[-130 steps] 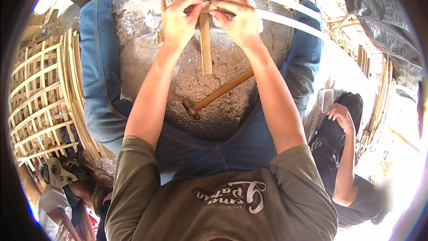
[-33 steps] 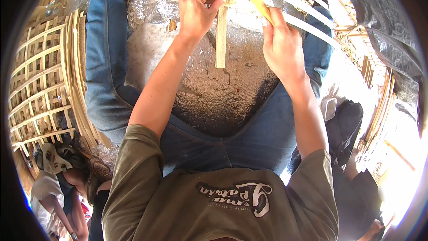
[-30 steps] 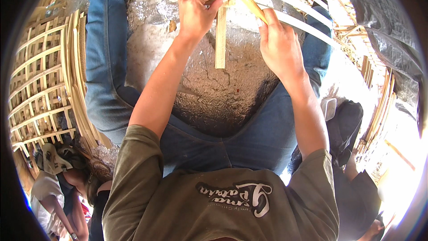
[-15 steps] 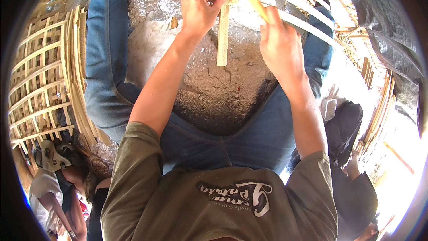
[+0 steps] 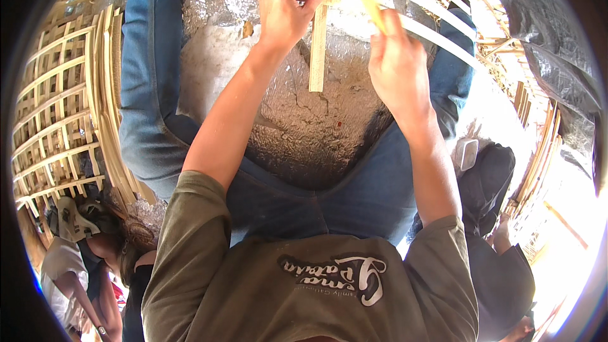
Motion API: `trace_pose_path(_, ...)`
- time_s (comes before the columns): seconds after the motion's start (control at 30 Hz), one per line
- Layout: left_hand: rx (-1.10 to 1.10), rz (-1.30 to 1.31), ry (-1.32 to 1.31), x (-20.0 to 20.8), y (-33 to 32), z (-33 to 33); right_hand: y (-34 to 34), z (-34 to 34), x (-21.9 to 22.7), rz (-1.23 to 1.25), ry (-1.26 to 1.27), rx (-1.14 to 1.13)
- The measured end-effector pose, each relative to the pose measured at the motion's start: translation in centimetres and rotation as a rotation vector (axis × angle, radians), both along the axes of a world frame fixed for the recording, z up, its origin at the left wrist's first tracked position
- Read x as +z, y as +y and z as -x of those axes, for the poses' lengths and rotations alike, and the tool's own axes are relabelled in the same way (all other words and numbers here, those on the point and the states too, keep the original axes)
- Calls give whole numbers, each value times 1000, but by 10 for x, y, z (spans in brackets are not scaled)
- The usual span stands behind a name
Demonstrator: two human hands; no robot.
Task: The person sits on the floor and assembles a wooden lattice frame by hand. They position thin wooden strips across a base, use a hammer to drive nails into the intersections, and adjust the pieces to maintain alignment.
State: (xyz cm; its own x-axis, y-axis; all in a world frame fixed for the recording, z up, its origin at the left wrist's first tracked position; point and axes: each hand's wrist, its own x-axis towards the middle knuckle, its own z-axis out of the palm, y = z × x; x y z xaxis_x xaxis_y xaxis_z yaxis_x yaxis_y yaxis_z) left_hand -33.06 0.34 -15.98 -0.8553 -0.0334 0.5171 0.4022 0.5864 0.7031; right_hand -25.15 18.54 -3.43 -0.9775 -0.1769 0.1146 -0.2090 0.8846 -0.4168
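Note:
Between my spread legs, a pale wooden strip (image 5: pixel 317 57) lies lengthwise on the ground, its far end meeting other light slats. My left hand (image 5: pixel 285 14) is closed in a pinch over that far end. Whatever its thumb and forefinger hold is too small to make out. A hammer (image 5: pixel 367 3) with a yellow handle is gripped in my right hand (image 5: pixel 399 66). Its metal head is smeared by motion and hangs just right of my left fingertips, over the joint of the slats.
Long pale strips (image 5: pixel 437 37) curve from the joint across my right leg. On the left stands a woven lattice panel (image 5: pixel 57 107). Dark plastic sheeting (image 5: pixel 544 31) hangs at the far right. Other people sit behind me on both sides, near a small clear container (image 5: pixel 467 154).
The hammer head has shifted slightly up and to the right, and is now more blurred. My left hand stays at the joint, almost unmoved.

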Motion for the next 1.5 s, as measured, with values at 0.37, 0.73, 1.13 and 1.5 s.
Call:
trace_pose_path(0.37, 17, 5, 14, -1, 4, -2, 2, 2, -2, 69, -62, -52)
trace_pose_path(0.73, 28, 7, 7, 1, 8, -3, -1, -2, 5, 179, 57, -83)
trace_pose_path(1.13, -23, -12, -37, 6, 4, 1, 31, 30, -20, 176, 64, -137)
trace_pose_path(1.5, -56, -19, -44, 7, 2, 3, 50, 71, -63, 25, 56, -44)
